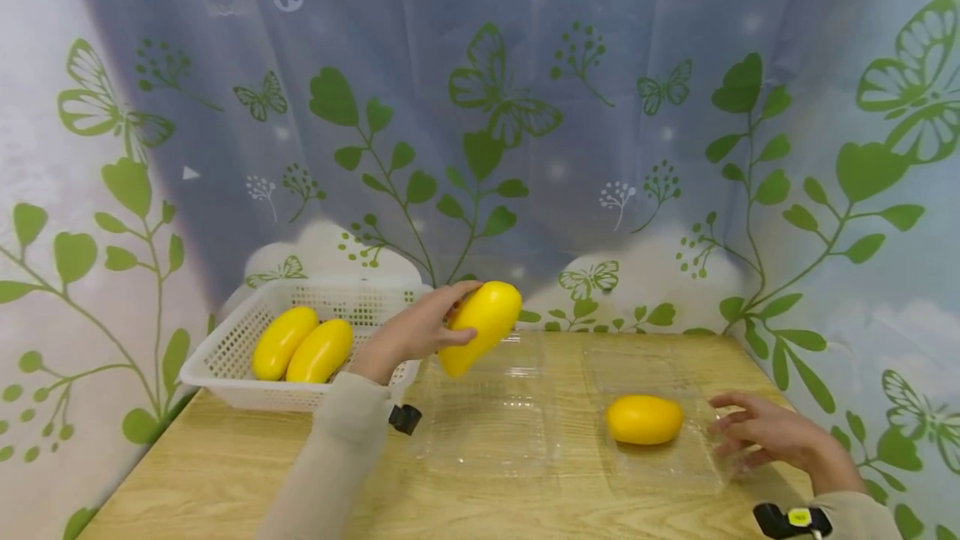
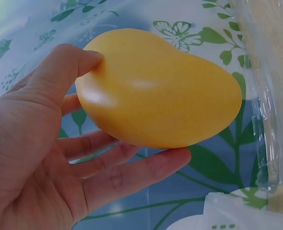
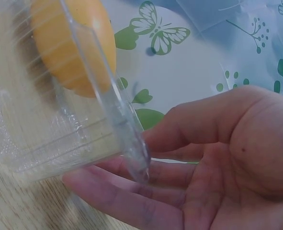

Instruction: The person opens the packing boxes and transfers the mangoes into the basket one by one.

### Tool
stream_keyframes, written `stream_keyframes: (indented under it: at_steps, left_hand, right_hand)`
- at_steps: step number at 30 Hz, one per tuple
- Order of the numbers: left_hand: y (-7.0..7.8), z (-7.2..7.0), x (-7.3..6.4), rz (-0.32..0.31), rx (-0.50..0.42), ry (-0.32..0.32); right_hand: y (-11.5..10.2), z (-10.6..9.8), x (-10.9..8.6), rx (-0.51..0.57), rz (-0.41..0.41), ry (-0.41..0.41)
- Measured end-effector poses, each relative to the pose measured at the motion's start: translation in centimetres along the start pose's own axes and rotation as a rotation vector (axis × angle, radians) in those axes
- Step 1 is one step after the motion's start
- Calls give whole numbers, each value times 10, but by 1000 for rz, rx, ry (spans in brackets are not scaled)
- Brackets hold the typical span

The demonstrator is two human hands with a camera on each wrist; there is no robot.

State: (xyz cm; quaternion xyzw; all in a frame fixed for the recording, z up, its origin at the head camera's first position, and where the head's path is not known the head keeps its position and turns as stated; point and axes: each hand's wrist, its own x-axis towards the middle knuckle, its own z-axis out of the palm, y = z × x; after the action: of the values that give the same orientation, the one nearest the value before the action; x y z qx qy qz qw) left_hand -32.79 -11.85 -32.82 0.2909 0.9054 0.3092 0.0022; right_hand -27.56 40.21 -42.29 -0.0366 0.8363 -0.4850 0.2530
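A yellow mango is raised above the left clear plastic container, gripped by my left hand. In the left wrist view the thumb presses one side of this mango while the fingers of the left hand support it from below. Another mango lies sideways in the right clear container. Beside that container's right edge is my right hand, fingers spread and fairly straight. In the right wrist view the right hand has its thumb and fingers at the container's rim.
At the left stands a white perforated basket with two mangoes in it. The containers and basket are on a wood-grain table. A patterned curtain hangs behind the table.
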Motion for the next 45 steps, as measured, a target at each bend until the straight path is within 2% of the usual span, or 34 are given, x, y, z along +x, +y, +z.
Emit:
stream_keyframes:
  at_steps: [8, 13, 20, 26, 34, 45]
  left_hand:
    - [2, -11, -6, 5, 30, 11]
    - [-3, -17, -9, 10, 41, 23]
    - [-9, -26, -10, 48, 49, 43]
    - [-10, -33, -11, 15, 54, 35]
    - [-14, -45, -16, 6, 100, 48]
    - [-21, -54, -22, -30, 130, 55]
  right_hand:
    - [-1, 0, -1, -12, -15, -13]
    - [0, -1, -1, -9, -15, -10]
    - [3, -3, 0, 10, -11, -11]
    - [3, -3, 1, 14, -26, -14]
    - [2, -2, 0, 3, -28, -8]
    - [3, -3, 0, 0, -28, -4]
